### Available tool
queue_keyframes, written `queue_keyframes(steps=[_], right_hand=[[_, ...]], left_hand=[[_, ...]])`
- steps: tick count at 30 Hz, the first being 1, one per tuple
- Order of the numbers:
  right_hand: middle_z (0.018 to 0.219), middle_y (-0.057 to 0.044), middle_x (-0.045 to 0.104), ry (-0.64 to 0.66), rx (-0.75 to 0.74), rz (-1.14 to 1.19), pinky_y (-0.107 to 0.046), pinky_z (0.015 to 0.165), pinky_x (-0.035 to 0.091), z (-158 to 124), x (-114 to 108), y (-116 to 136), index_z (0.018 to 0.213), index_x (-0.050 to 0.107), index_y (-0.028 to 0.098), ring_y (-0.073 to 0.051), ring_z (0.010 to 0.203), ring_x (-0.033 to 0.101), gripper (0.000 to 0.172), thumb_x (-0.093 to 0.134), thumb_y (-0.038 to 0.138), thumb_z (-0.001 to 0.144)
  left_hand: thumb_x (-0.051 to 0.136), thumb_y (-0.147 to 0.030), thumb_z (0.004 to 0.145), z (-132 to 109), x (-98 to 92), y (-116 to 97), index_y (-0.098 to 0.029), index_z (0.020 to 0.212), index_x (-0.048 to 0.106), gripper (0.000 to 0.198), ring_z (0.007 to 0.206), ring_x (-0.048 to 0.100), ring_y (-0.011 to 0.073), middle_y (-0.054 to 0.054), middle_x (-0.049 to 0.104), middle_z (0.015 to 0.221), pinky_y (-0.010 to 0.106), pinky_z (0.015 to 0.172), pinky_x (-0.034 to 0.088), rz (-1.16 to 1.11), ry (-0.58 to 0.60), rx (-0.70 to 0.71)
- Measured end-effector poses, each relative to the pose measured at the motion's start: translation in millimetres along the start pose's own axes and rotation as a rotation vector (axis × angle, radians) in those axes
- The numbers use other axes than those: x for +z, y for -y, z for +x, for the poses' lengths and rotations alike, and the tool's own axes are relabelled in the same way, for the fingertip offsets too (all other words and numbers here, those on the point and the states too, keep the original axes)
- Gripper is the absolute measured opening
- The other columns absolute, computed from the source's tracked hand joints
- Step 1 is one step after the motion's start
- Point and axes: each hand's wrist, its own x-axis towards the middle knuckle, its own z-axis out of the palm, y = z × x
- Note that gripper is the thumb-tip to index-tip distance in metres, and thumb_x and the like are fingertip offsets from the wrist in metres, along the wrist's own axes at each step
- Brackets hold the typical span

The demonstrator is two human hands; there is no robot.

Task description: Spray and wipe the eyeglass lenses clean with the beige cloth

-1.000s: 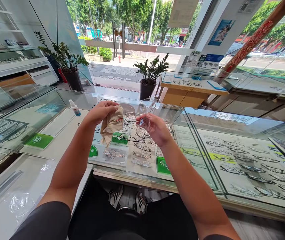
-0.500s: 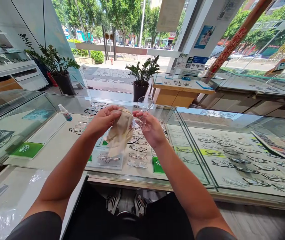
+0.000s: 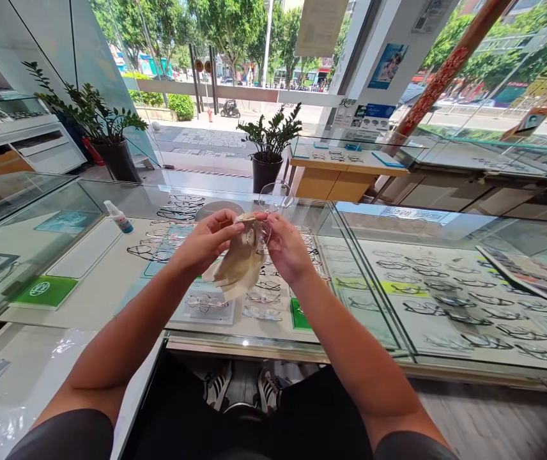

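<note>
My left hand [image 3: 213,239] pinches a beige cleaning cloth [image 3: 241,265], which hangs down between my two hands. My right hand [image 3: 289,246] is closed on a pair of thin-framed eyeglasses [image 3: 276,197]. One round lens stands up above my right fingers, and the other lens lies against the cloth's upper edge. Fingers of both hands meet there, partly hiding the frame. Both hands are over the glass display counter, above rows of spectacles [image 3: 264,298].
A small spray bottle [image 3: 119,217] stands on the counter to the left. Spectacles [image 3: 446,300] fill the right-hand case, with a magazine [image 3: 525,275] on the glass above. A potted plant [image 3: 268,147] stands beyond the counter, before the window. A green card [image 3: 46,291] lies at left.
My left hand has moved right, bringing the cloth against the lower lens. My right hand still holds the eyeglasses, and the view has shifted slightly.
</note>
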Motion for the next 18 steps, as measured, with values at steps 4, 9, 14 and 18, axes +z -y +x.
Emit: queue_keyframes(steps=[4,9,14,18], right_hand=[[0.113,-0.002,0.084,0.009,-0.001,-0.004,-0.035,0.096,0.06,-1.6,3.6,0.3,0.093,0.081,0.029,-0.021,0.103,0.074,0.035,0.09,0.06,0.08],[0.104,-0.001,0.084,0.026,0.025,0.022,-0.034,0.09,0.06,-3.8,5.8,-0.2,0.093,0.08,0.028,-0.019,0.094,0.074,0.037,0.092,0.06,0.078],[0.093,0.002,0.08,0.026,0.046,0.067,-0.029,0.077,0.058,-5.3,6.0,0.6,0.091,0.082,0.028,-0.014,0.076,0.066,0.035,0.095,0.057,0.077],[0.088,0.001,0.075,0.02,0.047,0.052,-0.029,0.071,0.057,-5.7,6.4,1.7,0.09,0.082,0.027,-0.014,0.074,0.063,0.037,0.096,0.058,0.075]], left_hand=[[0.1,-0.048,0.076,-1.5,1.4,2.0,-0.02,0.088,0.066,0.045,0.082,0.062,0.0149,0.001,0.069,0.09,0.026,0.074,0.049,0.055,0.076,0.029],[0.096,-0.048,0.082,-1.9,4.9,6.3,-0.02,0.087,0.07,0.038,0.102,0.07,0.0213,0.008,0.078,0.111,0.034,0.093,0.054,0.086,0.133,0.09],[0.094,-0.047,0.085,-1.7,10.7,15.7,-0.021,0.092,0.068,0.038,0.096,0.071,0.0193,0.006,0.078,0.105,0.033,0.091,0.055,0.099,0.069,0.156],[0.103,-0.041,0.074,-0.1,11.8,21.3,-0.022,0.098,0.057,0.055,0.089,0.07,0.0162,0.004,0.078,0.107,0.031,0.086,0.057,0.009,0.053,0.089]])
